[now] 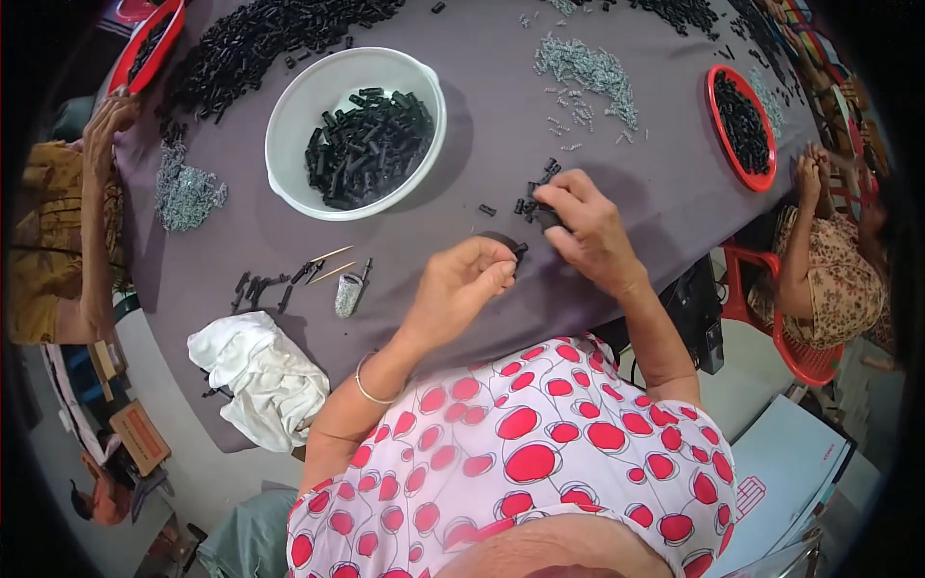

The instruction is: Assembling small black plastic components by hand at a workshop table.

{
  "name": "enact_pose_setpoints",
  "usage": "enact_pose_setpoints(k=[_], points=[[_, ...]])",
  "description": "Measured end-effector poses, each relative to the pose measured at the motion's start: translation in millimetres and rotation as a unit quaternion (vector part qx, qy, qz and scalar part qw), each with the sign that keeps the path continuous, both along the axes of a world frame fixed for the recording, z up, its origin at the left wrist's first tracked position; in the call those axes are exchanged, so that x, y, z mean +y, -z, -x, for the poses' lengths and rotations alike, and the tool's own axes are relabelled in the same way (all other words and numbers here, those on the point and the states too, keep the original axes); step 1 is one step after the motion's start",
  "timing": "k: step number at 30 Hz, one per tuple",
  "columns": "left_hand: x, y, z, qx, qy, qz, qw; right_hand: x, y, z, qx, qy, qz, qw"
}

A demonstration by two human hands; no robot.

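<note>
My left hand [462,287] is closed near the table's front edge, thumb and forefinger pinching a small black plastic piece [520,250]. A dark covering shows around one of its fingers. Just to its right and a little farther off, my right hand [595,229] is closed too, with its fingertips bent down beside a few loose black tubes [533,190]. Something dark sits at its fingers; whether that is a finger covering or a held piece I cannot tell. One single black tube [488,209] lies on the cloth between the hands and the white basin [293,130].
The basin holds many black tubes [371,144]. Small metal springs [602,82] lie heaped at the back. At left are a white cloth [260,376], wooden sticks [330,265] and a silvery thimble-like object [348,296]. Two people sit at the sides beside red trays [711,91].
</note>
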State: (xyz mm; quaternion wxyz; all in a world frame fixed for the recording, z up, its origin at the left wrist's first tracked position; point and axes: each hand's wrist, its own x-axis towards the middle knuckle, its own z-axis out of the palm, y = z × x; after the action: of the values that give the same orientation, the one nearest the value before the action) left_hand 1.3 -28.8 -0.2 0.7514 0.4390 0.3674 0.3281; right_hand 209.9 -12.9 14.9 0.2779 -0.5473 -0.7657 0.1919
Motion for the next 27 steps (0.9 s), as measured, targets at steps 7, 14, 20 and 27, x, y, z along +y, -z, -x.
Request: enact_pose_setpoints(k=[7, 14, 20, 27], points=[[-1.5, -0.3, -0.4, 0.042, 0.009, -0.033, 0.999, 16.1, 13.2, 5.3, 0.065, 0.035, -0.077, 0.994], [-2.2, -1.3, -0.5, 0.030, 0.007, -0.032, 0.999, 3.9, 7.2, -4.3, 0.138, 0.074, -0.051, 0.986], [-1.8, 1.0, 0.2, 0.014, 0.010, -0.021, 1.000, 23.4, 1.8, 15.0, 0.059, -0.004, -0.077, 0.995], [-1.7, 4.4, 0.1, 0.014, 0.018, -0.036, 0.999, 50.1, -5.3, 36.5, -0.056, -0.086, -0.092, 0.990]])
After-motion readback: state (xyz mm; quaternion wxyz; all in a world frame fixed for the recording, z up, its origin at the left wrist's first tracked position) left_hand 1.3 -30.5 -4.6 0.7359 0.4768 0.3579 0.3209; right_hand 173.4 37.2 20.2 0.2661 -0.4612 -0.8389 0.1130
